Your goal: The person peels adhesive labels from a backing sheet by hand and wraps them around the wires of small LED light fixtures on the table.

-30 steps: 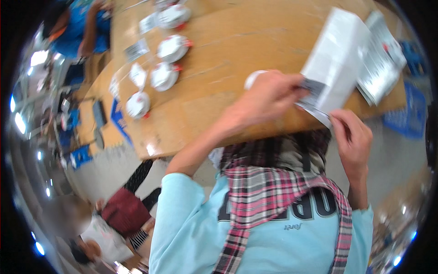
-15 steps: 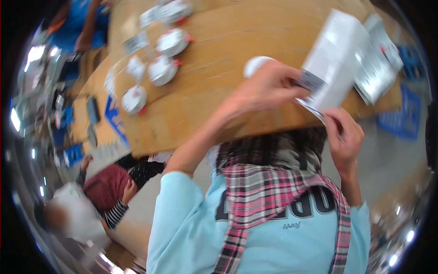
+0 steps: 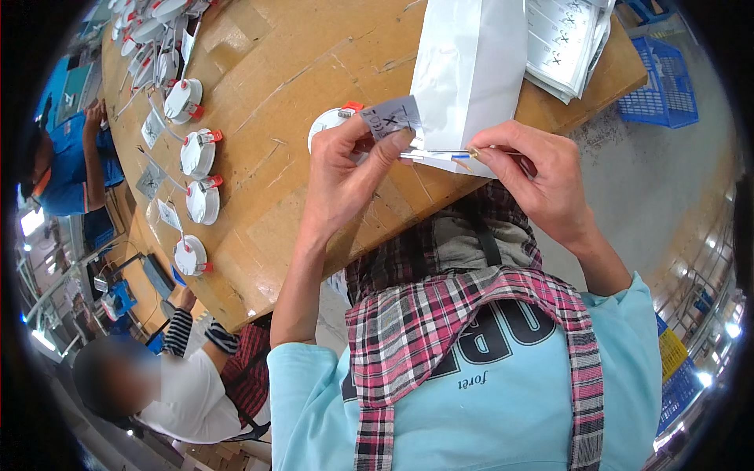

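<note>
Your left hand (image 3: 345,169) pinches a small grey tag (image 3: 391,119) between thumb and forefinger, just above the near edge of the cardboard-covered desk (image 3: 298,71). Your right hand (image 3: 542,177) grips thin wires (image 3: 440,155) at their tip, beside the tag and in front of a white paper sheet (image 3: 471,71). A round white lamp (image 3: 326,125) lies on the desk behind your left hand.

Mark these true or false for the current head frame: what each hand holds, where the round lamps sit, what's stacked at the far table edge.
1. The left hand pinches a small grey tag. True.
2. The right hand is empty. False: its fingers pinch thin wires.
3. Round white lamps lie in a row on the brown table. True.
4. The sheet stack lies on the floor. False: it lies on the table, beside the white bag.
</note>
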